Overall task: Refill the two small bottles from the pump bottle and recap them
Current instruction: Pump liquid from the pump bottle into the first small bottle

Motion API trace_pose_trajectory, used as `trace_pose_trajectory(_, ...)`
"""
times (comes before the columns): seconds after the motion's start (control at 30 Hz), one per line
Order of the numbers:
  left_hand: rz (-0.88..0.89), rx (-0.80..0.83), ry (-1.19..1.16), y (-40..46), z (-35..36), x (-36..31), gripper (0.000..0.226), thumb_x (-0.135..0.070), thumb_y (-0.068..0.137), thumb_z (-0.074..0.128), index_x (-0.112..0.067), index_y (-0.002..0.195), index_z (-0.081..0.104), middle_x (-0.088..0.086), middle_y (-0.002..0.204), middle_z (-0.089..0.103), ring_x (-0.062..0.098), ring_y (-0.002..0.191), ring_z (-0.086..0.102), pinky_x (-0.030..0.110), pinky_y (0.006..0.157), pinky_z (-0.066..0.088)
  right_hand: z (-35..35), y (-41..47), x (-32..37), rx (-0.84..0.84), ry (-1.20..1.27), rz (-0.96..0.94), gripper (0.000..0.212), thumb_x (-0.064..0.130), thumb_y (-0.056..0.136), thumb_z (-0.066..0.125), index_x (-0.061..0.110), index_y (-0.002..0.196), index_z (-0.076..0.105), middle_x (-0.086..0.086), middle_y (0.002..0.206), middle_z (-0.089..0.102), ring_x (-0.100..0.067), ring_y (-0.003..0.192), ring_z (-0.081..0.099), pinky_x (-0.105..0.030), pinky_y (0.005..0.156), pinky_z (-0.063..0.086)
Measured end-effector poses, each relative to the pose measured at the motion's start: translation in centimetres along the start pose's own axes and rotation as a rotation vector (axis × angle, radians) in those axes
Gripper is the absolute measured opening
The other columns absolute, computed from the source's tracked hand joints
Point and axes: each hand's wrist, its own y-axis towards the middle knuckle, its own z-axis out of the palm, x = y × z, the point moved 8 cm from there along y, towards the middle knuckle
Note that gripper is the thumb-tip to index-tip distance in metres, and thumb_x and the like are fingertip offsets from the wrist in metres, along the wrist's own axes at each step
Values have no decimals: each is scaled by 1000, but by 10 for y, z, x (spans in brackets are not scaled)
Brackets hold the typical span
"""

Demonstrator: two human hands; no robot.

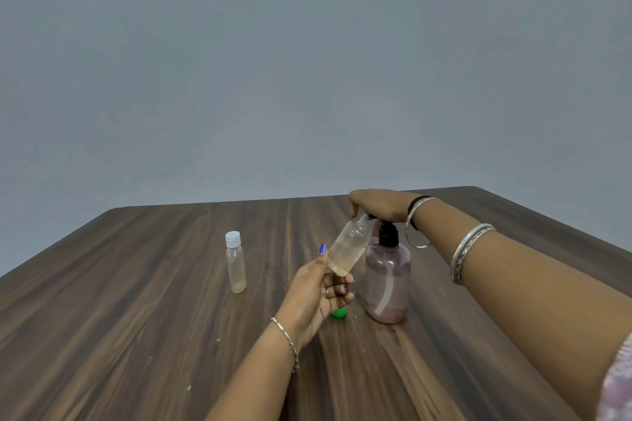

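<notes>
My left hand (pixel 319 294) grips an uncapped small clear bottle (pixel 349 248) by its base and tilts it so its open mouth sits under the pump's nozzle. My right hand (pixel 379 203) rests palm down on the black pump head of the pink translucent pump bottle (pixel 388 280), which stands on the table with a little liquid at the bottom. A green cap (pixel 339 312) lies on the table, partly hidden behind my left hand. The second small bottle (pixel 235 261) stands upright to the left, with its white cap on.
The wooden table (pixel 171 335) stretches wide around the bottles, its far edge meeting a plain grey-blue wall. Bangles ring my right wrist and forearm, a thin bracelet my left wrist.
</notes>
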Motion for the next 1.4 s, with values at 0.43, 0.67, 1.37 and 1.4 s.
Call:
trace_pose_trajectory(0.43,27,0,-15,2,-3,-1,32,-30,98,38,-3,100,55,10,63,65,16,58,54,24,52,54,3,-4,-2,-22,-20,7,22,25,95,30,10,90,45,0,73,45,-11,60,41,-27,62,31)
trace_pose_trajectory(0.67,10,-7,-31,-1,-3,1,31,-29,98,38,-3,101,55,11,65,65,15,58,54,25,53,55,1,-8,3,-23,-1,-19,24,23,97,27,8,89,45,5,74,41,-9,56,43,-23,59,31)
trace_pose_trajectory(1.37,1,7,-45,0,-1,0,31,-28,98,39,-2,103,54,10,64,64,13,54,52,25,54,54,-1,-11,5,-23,-23,-13,21,24,97,28,10,96,44,7,78,44,-8,58,49,-24,63,33)
trace_pose_trajectory(1.4,2,2,-48,0,-2,1,31,-28,98,39,-2,102,55,10,64,65,14,56,52,25,54,54,0,-11,4,-26,-25,-12,19,23,96,29,10,94,43,6,76,43,-8,58,47,-25,63,32)
